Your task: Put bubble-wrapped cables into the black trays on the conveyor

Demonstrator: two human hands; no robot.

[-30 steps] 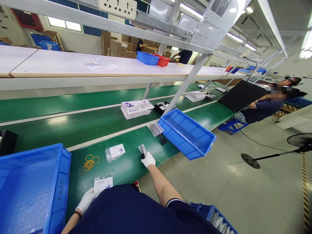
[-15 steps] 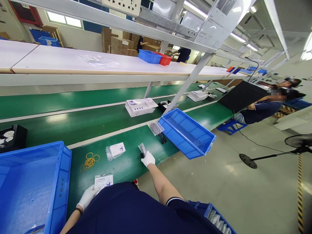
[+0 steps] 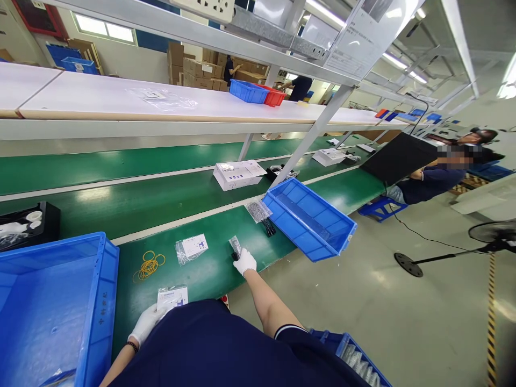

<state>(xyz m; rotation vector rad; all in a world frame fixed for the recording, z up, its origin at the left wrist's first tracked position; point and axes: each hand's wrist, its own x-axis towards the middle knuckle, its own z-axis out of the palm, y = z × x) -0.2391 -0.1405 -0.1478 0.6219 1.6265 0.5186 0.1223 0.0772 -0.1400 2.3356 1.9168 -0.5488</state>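
Observation:
My left hand (image 3: 147, 324), in a white glove, is closed at the near edge of a bagged leaflet (image 3: 172, 296); my shirt partly hides its fingers. My right hand (image 3: 245, 263), gloved too, grips a small bubble-wrapped black part (image 3: 235, 246) just above the green bench. Between the hands and the belt lies another leaflet in a clear bag (image 3: 192, 248). A loose heap of yellow rubber bands (image 3: 149, 265) is to its left. Farther right, several black pieces in bubble wrap (image 3: 261, 213) rest against a blue bin.
A large blue bin (image 3: 105, 301) stands at left, and a tilted blue bin (image 3: 310, 220) overhangs the bench at right. On the belt are a white box (image 3: 239, 175) and a black tray with white parts (image 3: 30, 224). A person (image 3: 427, 180) sits at far right, near a fan (image 3: 494, 234).
The white box and the black tray have shifted right along the belt. Both my hands keep their places and their holds.

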